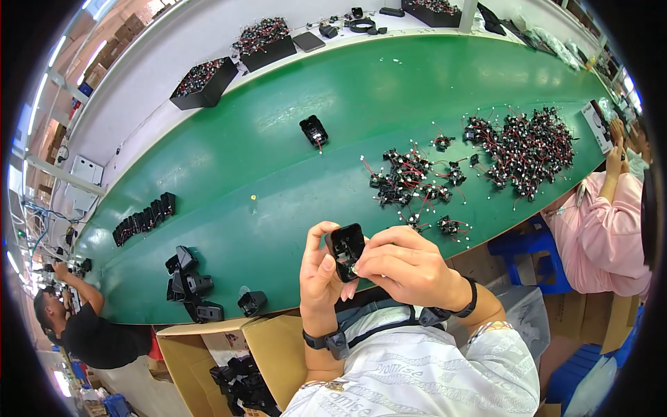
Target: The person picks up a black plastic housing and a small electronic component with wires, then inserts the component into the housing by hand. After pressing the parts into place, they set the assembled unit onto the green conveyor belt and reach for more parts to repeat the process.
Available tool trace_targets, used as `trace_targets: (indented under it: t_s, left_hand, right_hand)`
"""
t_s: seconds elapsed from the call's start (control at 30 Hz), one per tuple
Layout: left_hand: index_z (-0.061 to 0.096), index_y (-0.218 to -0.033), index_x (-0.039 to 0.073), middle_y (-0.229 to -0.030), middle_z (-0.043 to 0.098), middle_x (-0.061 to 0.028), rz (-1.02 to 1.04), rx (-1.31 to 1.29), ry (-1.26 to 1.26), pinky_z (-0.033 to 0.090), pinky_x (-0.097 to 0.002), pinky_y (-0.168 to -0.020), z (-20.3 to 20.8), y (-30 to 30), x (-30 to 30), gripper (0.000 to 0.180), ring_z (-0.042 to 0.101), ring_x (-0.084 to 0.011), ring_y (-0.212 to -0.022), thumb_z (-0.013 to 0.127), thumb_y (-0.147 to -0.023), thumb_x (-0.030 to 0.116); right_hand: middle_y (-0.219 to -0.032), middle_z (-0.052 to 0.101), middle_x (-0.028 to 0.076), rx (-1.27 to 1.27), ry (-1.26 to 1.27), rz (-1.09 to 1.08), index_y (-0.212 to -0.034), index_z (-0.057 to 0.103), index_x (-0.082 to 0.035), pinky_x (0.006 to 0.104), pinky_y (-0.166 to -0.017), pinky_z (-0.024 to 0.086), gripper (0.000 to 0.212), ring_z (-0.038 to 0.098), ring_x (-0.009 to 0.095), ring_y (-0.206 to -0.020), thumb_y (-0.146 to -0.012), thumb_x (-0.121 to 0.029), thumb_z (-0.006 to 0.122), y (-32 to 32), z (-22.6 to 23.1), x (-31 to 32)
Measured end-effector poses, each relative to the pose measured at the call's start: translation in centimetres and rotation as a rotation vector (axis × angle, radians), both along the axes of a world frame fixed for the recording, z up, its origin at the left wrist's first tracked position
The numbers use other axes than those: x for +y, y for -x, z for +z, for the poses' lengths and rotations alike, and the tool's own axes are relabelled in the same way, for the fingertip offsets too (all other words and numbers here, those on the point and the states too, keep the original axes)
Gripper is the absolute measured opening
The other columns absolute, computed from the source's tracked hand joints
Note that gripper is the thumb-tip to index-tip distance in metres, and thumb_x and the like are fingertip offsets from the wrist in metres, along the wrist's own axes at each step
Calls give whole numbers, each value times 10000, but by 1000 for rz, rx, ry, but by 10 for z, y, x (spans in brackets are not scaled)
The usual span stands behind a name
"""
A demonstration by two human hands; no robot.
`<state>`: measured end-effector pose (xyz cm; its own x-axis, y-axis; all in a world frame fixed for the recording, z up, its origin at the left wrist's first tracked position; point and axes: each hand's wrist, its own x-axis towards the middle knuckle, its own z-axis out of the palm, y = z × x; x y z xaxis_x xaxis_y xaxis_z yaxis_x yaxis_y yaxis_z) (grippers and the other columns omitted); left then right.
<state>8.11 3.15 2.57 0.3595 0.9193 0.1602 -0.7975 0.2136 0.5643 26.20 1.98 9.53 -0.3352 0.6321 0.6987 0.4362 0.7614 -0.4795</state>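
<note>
My left hand point(320, 272) is closed around a black plastic housing point(347, 244), holding it upright with its hollow side toward me. The thumb and fingers of my right hand point(410, 267) are pinched together at the housing's lower right edge. A small pale bit shows at those fingertips, too small to name. Just beyond my hands, to the right, lies a loose group of small black parts with red and black wires point(406, 174). Another black housing with a short red wire point(314, 131) lies alone farther up the green table point(229, 201).
A larger heap of wired parts point(524, 149) covers the right side. Black housings stand in a row point(144, 219) at left; more black pieces point(187, 285) lie near the front edge. A cardboard box point(278, 354) sits below. Co-workers are at both ends. Filled black bins point(205, 83) line the back.
</note>
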Motion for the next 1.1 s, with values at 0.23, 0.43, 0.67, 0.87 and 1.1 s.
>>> trace_targets:
  t_s: [0.23,0.43,0.67,0.87,1.1]
  left_hand:
    - [315,-1395,53,-1174,606,-289,115,141,-100,462,-241,-381,3,-1,-3,567,597,-173,-539,655,-993,262]
    - [318,-1387,36,-1029,645,-222,23,71,-33,455,-246,-374,0,1,-7,581,579,-161,-490,678,-980,244]
    - [344,-1363,10,-1014,645,-212,33,-4,33,392,-176,-286,-1,-8,-6,585,541,-121,-417,654,-989,335]
    - [357,-1372,29,-1133,620,-299,106,58,17,420,-181,-302,2,-9,-9,569,599,-143,-465,641,-995,347]
    - [364,-1338,31,-1235,581,-327,41,-186,53,506,-213,-374,-13,1,-10,538,677,-198,-596,678,-975,275]
  right_hand:
    - [-902,735,14,-6,30,-18,-850,719,-83,335,-753,550,239,693,221,-878,-663,8,835,-1,1,-1]
    - [-896,734,13,-34,5,12,-845,719,-84,335,-751,554,245,693,222,-871,-652,11,837,1,-2,1]
    - [-876,752,-15,141,95,-86,-819,704,-99,326,-766,517,238,684,214,-890,-661,15,841,14,-16,-2]
    - [-1086,719,60,-37,125,-140,-946,738,-117,373,-912,450,300,628,253,-1070,-674,-62,853,8,-11,-8]
    - [-1241,638,115,-173,66,7,-1156,696,-118,435,-952,460,525,585,305,-1158,-672,-185,884,7,-2,-2]
